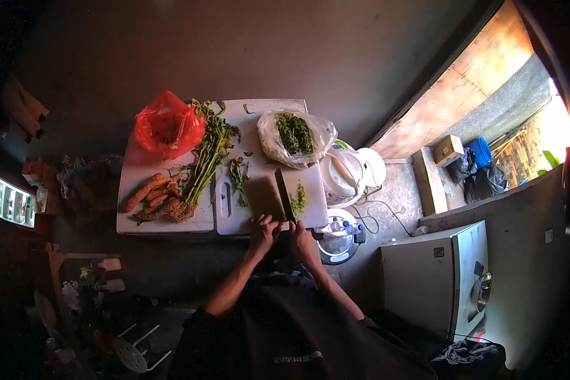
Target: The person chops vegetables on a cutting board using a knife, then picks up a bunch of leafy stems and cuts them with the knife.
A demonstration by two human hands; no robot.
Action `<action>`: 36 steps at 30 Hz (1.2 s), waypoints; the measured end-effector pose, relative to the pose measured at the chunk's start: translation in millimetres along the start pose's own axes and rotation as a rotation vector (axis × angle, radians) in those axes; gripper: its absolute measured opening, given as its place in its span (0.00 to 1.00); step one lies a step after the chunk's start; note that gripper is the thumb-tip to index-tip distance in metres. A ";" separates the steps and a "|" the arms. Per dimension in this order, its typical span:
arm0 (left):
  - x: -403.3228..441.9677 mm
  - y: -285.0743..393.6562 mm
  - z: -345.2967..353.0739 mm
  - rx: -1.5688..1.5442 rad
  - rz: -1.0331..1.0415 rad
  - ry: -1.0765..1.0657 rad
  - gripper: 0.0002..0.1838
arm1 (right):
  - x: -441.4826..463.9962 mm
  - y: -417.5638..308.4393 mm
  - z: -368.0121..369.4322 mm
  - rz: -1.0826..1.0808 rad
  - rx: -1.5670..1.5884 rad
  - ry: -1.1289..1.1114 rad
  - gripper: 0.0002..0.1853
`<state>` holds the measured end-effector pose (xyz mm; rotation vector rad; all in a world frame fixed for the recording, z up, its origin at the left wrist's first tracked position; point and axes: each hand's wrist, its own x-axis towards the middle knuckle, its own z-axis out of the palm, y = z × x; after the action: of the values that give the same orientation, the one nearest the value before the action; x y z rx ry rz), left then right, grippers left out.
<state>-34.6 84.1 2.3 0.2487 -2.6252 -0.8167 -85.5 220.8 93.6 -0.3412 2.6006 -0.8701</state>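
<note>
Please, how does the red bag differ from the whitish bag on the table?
The red bag is vividly coloured; the whitish bag is pale and translucent. The red bag stands left, the whitish bag right. The whitish bag shows leafy greens; the red bag's contents are unclear. Both look plastic.

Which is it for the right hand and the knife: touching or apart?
Touching. The head view shows the right hand closed on the near end of the knife, the blade extending forward past the fingers.

Cardboard box (448,149) near black bags (486,183)
</note>
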 end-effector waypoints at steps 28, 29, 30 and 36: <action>0.1 7.3 -9.5 -0.001 0.026 0.114 0.11 | 13.7 27.3 26.1 -0.063 0.029 0.024 0.21; 0.0 6.2 -10.0 -0.013 0.028 0.095 0.12 | 18.0 30.5 24.7 -0.116 0.027 0.019 0.21; -0.4 3.3 -7.2 -0.024 0.031 0.076 0.12 | 21.8 34.3 23.3 -0.168 0.024 0.015 0.20; -1.3 -7.7 6.9 -0.017 0.051 0.109 0.12 | 20.5 38.9 20.4 -0.152 -0.058 -0.017 0.20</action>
<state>-35.7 81.7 -7.7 0.2146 -2.5115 -0.7861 -99.5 233.4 48.9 -0.5668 2.6141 -0.8387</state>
